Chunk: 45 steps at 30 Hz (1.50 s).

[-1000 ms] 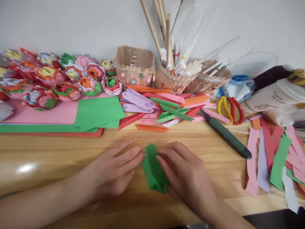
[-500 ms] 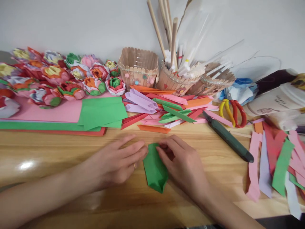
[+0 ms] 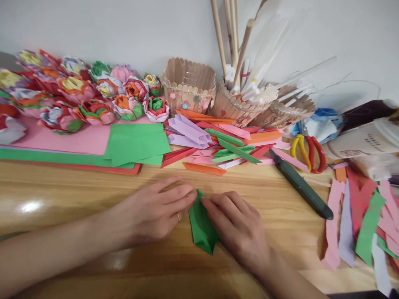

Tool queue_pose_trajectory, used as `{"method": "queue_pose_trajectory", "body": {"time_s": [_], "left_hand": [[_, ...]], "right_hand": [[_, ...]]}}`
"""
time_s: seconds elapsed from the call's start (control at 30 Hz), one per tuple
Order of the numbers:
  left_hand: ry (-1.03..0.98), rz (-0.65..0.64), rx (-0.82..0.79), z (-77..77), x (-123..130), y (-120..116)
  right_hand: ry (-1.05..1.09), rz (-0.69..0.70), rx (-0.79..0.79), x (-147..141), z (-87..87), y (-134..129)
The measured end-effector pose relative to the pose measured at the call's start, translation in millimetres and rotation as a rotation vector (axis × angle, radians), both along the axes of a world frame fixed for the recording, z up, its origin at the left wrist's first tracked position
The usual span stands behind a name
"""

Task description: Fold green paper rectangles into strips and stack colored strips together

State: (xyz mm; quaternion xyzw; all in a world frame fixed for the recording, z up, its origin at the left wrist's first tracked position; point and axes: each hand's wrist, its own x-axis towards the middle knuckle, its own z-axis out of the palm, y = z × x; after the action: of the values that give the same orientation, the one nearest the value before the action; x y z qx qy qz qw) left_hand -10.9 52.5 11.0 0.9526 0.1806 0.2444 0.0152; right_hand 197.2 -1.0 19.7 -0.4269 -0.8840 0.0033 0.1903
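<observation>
A partly folded piece of green paper (image 3: 202, 228) lies on the wooden table between my hands, its top corner and lower end creased into points. My left hand (image 3: 158, 211), with a ring on one finger, holds the paper's upper left edge at the fingertips; its thumb is hidden beneath. From the other side, my right hand (image 3: 238, 228) presses its closed fingers on the upper right edge, where a fold lies. Behind them is a pile of folded paper strips, among them a purple folded piece (image 3: 190, 131) and an orange one (image 3: 204, 168).
Folded paper flowers (image 3: 75, 87) crowd the back left, beside green paper sheets (image 3: 137, 143). Craft-stick baskets (image 3: 188, 89) stand by the wall, one holding wooden sticks. At right lie a dark utility knife (image 3: 301, 185), red-yellow scissors (image 3: 316, 153), loose paper strips (image 3: 346, 232) and a tipped white cup (image 3: 361, 139).
My right hand has shifted slightly down, and its fingers are now flatter on the paper. The green paper's top has become narrower and more pointed. The view has shifted slightly.
</observation>
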Motion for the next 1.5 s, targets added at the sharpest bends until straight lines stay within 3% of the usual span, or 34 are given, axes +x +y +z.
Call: {"method": "queue_pose_trajectory", "body": {"time_s": [0.47, 0.63, 0.8, 0.97, 1.1, 1.27, 1.4, 1.5], "left_hand": [[0.049, -0.086, -0.012, -2.9, -3, 10], [0.067, -0.054, -0.004, -0.9, -2, 10], [0.104, -0.075, 0.046, -1.5, -3, 10], [0.147, -0.090, 0.062, 1.2, -5, 11], [0.128, -0.080, 0.094, 1.7, -6, 8], [0.094, 0.037, 0.195, 1.0, -10, -1], [0.074, 0.067, 0.248, -0.8, -10, -9], [0.050, 0.074, 0.175, -5.6, -9, -13]], "right_hand": [[-0.012, 0.053, -0.082, 0, 3.2, 4], [-0.034, 0.061, -0.127, 5, 2.7, -1], [0.063, 0.001, -0.192, 8, 0.7, -7], [-0.081, -0.008, -0.227, 10, 9.2, -6], [-0.098, 0.007, -0.150, 25, 16.6, -10], [0.111, -0.193, -0.071, 38, 14.6, -24], [0.162, -0.180, -0.128, 31, 9.0, -25], [0.145, -0.155, -0.131, 27, 5.7, -19]]}}
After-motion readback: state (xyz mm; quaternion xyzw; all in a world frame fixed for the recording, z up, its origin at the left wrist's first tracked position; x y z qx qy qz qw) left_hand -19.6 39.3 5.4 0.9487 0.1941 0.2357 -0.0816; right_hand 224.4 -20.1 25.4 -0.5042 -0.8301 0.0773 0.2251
